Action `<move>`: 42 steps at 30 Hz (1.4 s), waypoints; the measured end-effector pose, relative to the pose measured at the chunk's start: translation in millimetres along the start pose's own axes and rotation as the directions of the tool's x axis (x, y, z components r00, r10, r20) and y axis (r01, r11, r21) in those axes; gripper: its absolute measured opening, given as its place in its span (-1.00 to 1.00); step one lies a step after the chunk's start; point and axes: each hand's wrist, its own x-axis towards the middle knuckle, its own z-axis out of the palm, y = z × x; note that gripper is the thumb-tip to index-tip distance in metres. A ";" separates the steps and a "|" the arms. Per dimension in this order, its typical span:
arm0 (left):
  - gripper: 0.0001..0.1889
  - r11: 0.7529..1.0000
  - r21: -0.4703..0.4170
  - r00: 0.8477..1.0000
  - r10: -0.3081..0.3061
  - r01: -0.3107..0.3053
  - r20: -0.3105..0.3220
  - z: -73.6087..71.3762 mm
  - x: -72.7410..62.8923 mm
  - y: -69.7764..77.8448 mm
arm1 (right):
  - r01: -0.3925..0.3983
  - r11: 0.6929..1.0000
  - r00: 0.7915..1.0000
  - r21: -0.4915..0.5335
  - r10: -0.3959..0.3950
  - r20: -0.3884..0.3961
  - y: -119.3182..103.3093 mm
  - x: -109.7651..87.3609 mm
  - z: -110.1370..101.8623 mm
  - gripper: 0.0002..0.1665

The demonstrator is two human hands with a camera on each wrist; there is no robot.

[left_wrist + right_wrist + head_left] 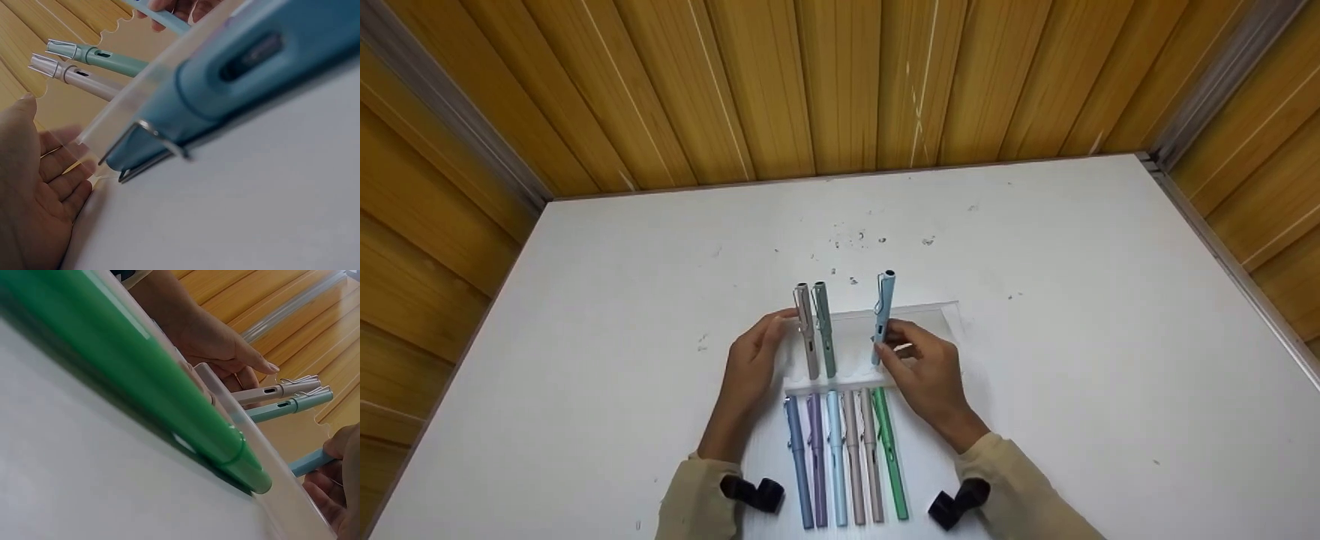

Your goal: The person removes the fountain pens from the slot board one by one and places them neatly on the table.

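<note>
My right hand (926, 367) pinches a light blue pen (883, 304) by its lower part, thumb in front and fingers behind. The pen stands nearly upright, clip end up, over a clear plastic pen stand (851, 341). Upright at the stand's left are a beige-grey pen (805, 322) and a dark green pen (824, 326), side by side. My left hand (754, 360) touches the stand's left edge; in the left wrist view its loosely extended fingers (62, 152) lie behind the clear panel. Whether the light blue pen's lower end touches the stand, I cannot tell.
Before the stand lies a row of pens: a blue pen (799, 461), a purple pen (817, 461), another light blue pen (837, 457), two beige pens (853, 457) and a green pen (891, 457). The white table (585, 337) meets wood-patterned walls (840, 90).
</note>
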 end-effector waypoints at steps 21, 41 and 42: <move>-0.56 1.000 0.015 1.000 0.000 0.000 -0.005 0.1 -0.9 4.1 | 0.016 0.994 0.996 -0.111 -0.026 -0.089 17.5 -8.2 -35.8 -0.71; -0.54 1.000 0.007 1.000 -0.018 0.019 -0.011 0.2 -1.0 2.9 | -0.129 0.981 0.978 -0.143 0.102 -0.184 34.7 -15.4 -76.3 -0.72; -0.53 1.000 0.006 1.000 -0.026 0.026 -0.008 0.3 -1.2 2.8 | -0.132 0.981 0.977 -0.139 0.105 -0.184 34.6 -15.8 -76.3 -0.72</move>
